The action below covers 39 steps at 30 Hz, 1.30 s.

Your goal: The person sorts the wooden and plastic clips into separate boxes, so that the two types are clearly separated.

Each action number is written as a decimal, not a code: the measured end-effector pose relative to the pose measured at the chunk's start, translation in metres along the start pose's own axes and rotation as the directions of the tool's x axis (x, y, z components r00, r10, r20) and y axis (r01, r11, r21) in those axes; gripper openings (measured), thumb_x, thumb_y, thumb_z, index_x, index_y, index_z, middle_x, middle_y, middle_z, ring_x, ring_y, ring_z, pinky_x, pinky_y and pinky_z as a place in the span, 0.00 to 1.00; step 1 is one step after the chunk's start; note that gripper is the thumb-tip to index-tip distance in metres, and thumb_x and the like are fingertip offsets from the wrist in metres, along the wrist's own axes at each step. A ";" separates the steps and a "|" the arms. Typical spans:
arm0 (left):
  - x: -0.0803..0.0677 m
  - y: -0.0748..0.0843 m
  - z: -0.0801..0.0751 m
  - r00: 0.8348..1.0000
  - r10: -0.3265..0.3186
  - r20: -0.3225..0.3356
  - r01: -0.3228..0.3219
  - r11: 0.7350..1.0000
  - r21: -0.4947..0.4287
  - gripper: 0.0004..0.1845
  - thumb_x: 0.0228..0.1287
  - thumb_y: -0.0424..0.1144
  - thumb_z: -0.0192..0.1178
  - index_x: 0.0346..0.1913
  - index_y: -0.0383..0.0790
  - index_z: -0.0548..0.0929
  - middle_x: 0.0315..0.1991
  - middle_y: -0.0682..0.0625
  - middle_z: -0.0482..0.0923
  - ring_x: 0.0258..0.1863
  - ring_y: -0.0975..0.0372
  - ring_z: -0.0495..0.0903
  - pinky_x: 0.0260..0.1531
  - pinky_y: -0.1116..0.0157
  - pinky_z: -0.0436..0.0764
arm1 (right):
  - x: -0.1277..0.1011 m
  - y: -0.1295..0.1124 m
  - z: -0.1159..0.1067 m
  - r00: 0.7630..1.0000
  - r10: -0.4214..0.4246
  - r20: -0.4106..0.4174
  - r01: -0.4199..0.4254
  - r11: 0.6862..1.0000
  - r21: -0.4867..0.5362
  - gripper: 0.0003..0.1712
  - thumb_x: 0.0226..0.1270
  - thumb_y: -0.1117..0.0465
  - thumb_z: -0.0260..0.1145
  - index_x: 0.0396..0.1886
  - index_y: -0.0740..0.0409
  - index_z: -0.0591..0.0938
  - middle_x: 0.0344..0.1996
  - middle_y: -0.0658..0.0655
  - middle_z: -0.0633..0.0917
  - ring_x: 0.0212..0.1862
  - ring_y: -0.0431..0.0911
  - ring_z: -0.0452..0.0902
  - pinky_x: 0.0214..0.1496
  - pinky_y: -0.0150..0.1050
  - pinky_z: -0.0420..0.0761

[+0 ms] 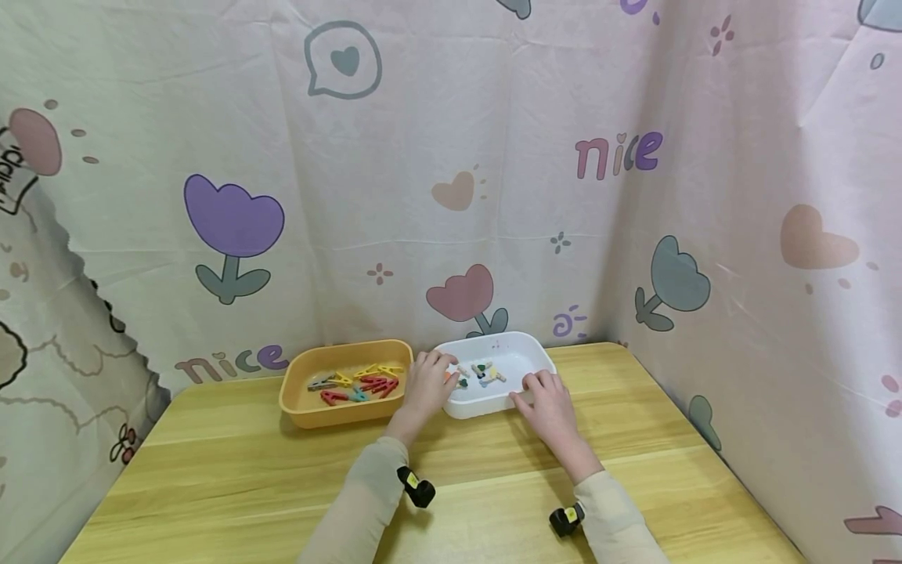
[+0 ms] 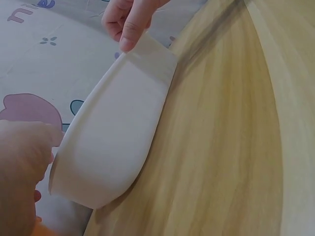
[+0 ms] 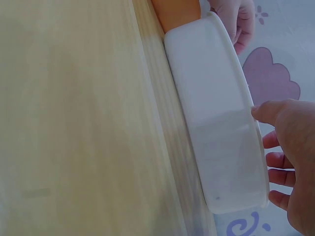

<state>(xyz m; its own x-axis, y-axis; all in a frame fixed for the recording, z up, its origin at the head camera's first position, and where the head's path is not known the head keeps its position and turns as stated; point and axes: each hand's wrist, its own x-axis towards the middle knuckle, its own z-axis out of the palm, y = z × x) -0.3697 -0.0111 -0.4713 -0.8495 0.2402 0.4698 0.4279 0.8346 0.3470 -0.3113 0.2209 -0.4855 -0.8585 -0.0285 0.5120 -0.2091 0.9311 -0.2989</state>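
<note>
A white plastic bin (image 1: 479, 406) stands on the table, with several small decorated clips (image 1: 486, 372) in it. My left hand (image 1: 427, 381) reaches over the bin's left end, its fingers bent down inside the rim. A bit of orange shows by its thumb, and I cannot tell whether the fingers pinch anything. At the front right, my right hand (image 1: 548, 399) grips the bin's rim. In the right wrist view the right thumb rests on the rim and the fingers (image 3: 279, 161) reach past it to the inner side.
Left of the white bin is a yellow-orange bin (image 1: 303, 417) holding several red, yellow and blue-green plastic clothespins (image 1: 359, 384). Both bins stand on a wood-grain table (image 1: 486, 478) near its back edge. A patterned cloth (image 1: 395, 141) hangs behind and along the sides.
</note>
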 end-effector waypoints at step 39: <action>-0.036 -0.018 -0.025 0.972 0.047 -0.228 -0.055 0.998 -0.028 0.08 0.59 0.40 0.68 0.41 0.47 0.85 0.43 0.48 0.83 0.43 0.53 0.76 0.42 0.55 0.75 | 0.001 -0.004 -0.006 1.000 -0.024 0.020 0.024 1.000 -0.012 0.15 0.61 0.51 0.70 0.34 0.56 0.78 0.38 0.56 0.78 0.44 0.53 0.72 0.47 0.49 0.74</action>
<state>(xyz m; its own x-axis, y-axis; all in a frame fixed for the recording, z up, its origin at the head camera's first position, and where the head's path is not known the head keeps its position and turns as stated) -0.3388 -0.0474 -0.4743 -0.7355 0.1599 0.6584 0.4826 0.8058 0.3434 -0.3087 0.2189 -0.4791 -0.8625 -0.0577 0.5027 -0.2239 0.9345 -0.2768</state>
